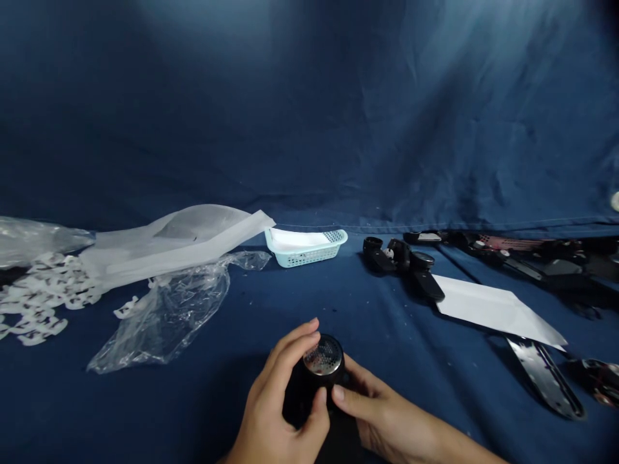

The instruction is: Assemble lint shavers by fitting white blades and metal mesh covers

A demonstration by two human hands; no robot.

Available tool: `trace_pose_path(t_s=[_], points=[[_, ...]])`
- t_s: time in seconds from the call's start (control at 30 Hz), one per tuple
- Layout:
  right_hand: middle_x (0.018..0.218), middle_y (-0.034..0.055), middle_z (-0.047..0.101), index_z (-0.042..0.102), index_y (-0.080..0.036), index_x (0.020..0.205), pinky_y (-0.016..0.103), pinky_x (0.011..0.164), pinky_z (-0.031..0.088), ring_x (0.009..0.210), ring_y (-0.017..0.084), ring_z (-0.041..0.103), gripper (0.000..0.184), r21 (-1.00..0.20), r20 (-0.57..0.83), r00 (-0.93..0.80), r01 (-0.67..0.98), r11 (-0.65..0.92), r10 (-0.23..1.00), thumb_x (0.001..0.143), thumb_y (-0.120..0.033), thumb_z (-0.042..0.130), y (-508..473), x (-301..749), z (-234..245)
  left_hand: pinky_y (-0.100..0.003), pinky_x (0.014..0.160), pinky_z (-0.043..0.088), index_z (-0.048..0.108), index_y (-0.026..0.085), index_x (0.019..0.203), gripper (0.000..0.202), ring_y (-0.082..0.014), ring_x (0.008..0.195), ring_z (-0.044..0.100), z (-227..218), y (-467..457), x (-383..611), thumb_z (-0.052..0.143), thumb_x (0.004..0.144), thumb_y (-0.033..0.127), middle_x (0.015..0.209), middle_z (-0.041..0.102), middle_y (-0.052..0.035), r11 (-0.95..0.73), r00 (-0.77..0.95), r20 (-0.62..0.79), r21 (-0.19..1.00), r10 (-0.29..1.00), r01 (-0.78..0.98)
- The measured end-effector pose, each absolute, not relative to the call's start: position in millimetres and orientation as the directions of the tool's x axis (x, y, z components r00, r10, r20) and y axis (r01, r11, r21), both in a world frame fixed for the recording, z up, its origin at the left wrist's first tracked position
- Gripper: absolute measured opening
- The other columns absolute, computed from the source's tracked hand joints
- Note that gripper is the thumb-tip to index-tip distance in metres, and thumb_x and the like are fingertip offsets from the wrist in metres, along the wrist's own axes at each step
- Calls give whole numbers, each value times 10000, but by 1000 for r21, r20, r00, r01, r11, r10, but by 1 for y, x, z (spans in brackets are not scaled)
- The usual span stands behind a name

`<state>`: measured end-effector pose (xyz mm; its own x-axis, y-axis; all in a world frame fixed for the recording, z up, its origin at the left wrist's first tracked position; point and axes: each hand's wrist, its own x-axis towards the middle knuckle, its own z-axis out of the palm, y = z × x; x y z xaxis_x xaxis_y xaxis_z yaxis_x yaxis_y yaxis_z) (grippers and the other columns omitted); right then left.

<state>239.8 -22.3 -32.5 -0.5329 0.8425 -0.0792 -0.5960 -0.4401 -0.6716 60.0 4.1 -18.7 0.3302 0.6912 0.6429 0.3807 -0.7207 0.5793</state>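
A black fabric shaver (324,356) with a round, perforated metal head is held upright near the bottom middle of the head view. My left hand (278,393) curves around its left side, with fingertips at the rim of the metal head and the thumb on the front. From the right, my right hand (372,406) grips the body just below the head, thumb in front and fingers partly hidden behind. The lower body is dark and hard to make out between my hands.
Beyond my hands stands a light blue basket (309,256) with white paper inside. Clear plastic bags (169,316), a white foam sheet (193,238) and many small white pieces (48,290) lie left. At right are black shaver parts (420,274), a white sheet (493,306) and a glossy black shell (546,377).
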Motion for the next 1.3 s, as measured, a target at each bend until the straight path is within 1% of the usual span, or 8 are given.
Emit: trace_pose_path(t_s=[0.2, 0.33, 0.47, 0.63, 0.73, 0.83, 1.07, 1.3], points=[[1248, 24, 656, 563, -312, 1312, 349, 1080, 409, 1163, 155, 622, 502, -733, -62, -511, -560, -387, 857, 856, -223, 750, -23, 237, -33, -336, 1072, 475, 464, 234, 1313, 496, -200, 1250, 548, -19, 2, 62, 523, 838, 104, 1365, 540, -68, -706, 327, 626, 618, 708, 345], [1271, 29, 637, 509, -340, 1354, 348, 985, 482, 1074, 168, 651, 585, -816, -75, -479, -474, -330, 875, 831, -331, 771, -24, 237, -30, -364, 1077, 462, 461, 259, 1313, 482, -211, 1267, 527, -20, 1, 62, 507, 856, 108, 1365, 528, -62, -674, 311, 598, 670, 739, 311], [1293, 20, 616, 476, -344, 1378, 309, 980, 466, 1034, 139, 627, 618, -860, -94, -451, -412, -300, 888, 831, -390, 760, -25, 238, -28, -383, 1071, 460, 469, 265, 1302, 462, -223, 1262, 530, -21, 1, 61, 505, 867, 111, 1356, 531, -67, -666, 306, 593, 687, 745, 290], [1219, 24, 648, 460, -318, 1391, 332, 996, 449, 955, 133, 628, 622, -880, -82, -456, -385, -279, 886, 843, -407, 742, -25, 239, -27, -401, 1067, 459, 459, 264, 1310, 433, -232, 1270, 526, -21, 0, 62, 479, 901, 124, 1354, 531, -76, -661, 302, 590, 701, 749, 269], [1213, 41, 645, 437, -307, 1408, 324, 924, 487, 955, 149, 628, 653, -889, -84, -459, -367, -275, 885, 840, -415, 741, -25, 238, -26, -411, 1062, 464, 456, 261, 1312, 432, -236, 1263, 530, -21, 0, 61, 480, 902, 128, 1348, 533, -81, -662, 299, 593, 700, 748, 268], [1217, 45, 637, 429, -310, 1411, 303, 831, 512, 880, 143, 638, 684, -876, -101, -460, -380, -298, 882, 821, -427, 754, -24, 237, -27, -424, 1058, 465, 455, 256, 1308, 446, -244, 1256, 531, -21, -1, 61, 491, 886, 115, 1343, 532, -86, -663, 299, 594, 693, 747, 282], [1201, 29, 640, 456, -332, 1395, 228, 672, 484, 794, 108, 632, 640, -841, -97, -462, -436, -321, 881, 832, -387, 756, -24, 235, -35, -424, 1054, 472, 448, 251, 1309, 481, -244, 1249, 529, -20, -1, 62, 502, 858, 91, 1339, 525, -90, -674, 317, 595, 675, 738, 302], [1240, 21, 624, 480, -340, 1376, 270, 818, 507, 965, 144, 663, 577, -822, -81, -482, -463, -331, 873, 860, -355, 738, -24, 237, -35, -413, 1063, 469, 450, 265, 1302, 483, -237, 1256, 529, -17, 0, 63, 489, 855, 84, 1346, 525, -73, -662, 319, 581, 681, 749, 314]])
